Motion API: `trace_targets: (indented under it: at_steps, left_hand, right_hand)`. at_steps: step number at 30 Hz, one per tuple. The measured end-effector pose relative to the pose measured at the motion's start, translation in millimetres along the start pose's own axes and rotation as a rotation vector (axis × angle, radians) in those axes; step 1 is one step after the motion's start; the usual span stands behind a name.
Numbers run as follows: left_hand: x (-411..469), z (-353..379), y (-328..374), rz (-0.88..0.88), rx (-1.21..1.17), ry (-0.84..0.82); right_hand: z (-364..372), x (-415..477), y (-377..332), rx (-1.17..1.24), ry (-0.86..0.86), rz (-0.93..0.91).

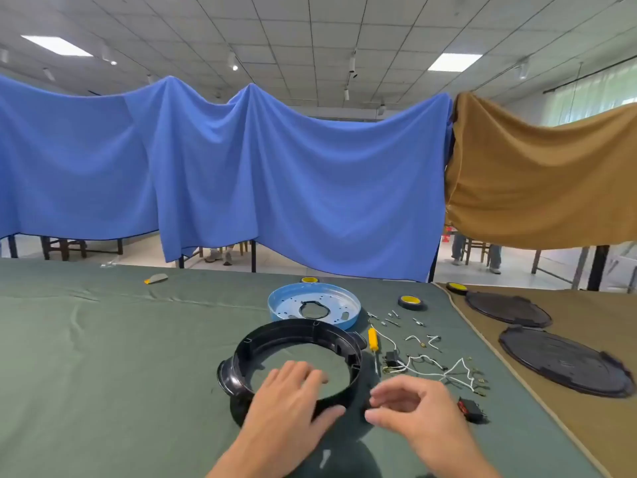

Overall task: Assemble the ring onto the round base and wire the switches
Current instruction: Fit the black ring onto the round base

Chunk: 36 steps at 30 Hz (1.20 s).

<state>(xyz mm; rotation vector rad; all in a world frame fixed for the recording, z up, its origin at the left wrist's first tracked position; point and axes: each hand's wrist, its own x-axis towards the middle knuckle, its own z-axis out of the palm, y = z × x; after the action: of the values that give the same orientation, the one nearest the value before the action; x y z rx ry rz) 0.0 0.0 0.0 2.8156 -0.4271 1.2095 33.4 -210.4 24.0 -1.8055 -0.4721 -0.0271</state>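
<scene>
A black plastic ring point(272, 339) with side handles lies on the green cloth in front of me. My left hand point(289, 398) rests on its near rim, fingers inside the ring and thumb outside. My right hand point(410, 408) hovers just right of the ring with fingers loosely curled; whether it pinches anything is unclear. Behind the ring sits the light blue round base point(341, 305), open side up. White wires point(441, 370) with terminals and a small black switch point(391, 358) lie to the right. A black rocker switch with a red face point(470, 408) lies near my right hand.
A yellow-handled screwdriver point(373, 339), loose screws point(393, 317) and tape rolls point(410, 302) lie behind the wires. Two black round lids point(565, 360) rest on the brown cloth at right. Blue and brown sheets hang behind the table.
</scene>
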Motion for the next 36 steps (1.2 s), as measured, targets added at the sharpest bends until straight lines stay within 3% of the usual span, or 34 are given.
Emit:
trace_targets:
  at_steps: [4,7,11,14,17,21,26,36]
  left_hand:
    - [18,21,7,0.088,0.071,-0.132]
    - [17,31,0,0.14,0.145,-0.071]
    - [15,33,-10,0.172,0.172,0.009]
    - [12,35,-24,0.184,0.148,0.008]
    - [8,37,-44,0.215,0.113,-0.005]
    - [5,37,-76,0.279,0.098,-0.034]
    - [1,39,-106,0.234,0.049,-0.073]
    - [0,41,-108,0.111,-0.007,-0.043]
  right_hand:
    - [9,26,-3,0.057,0.095,0.025]
    - [12,46,0,0.232,0.125,0.081]
    - [18,70,4,0.638,0.174,0.247]
    - [22,86,8,0.641,0.162,0.285]
    - [26,107,9,0.433,0.172,0.259]
    - [32,148,14,-0.19,0.197,0.103]
    - [45,199,31,-0.757,-0.118,-0.026]
    - [48,252,48,-1.158,-0.429,-0.071]
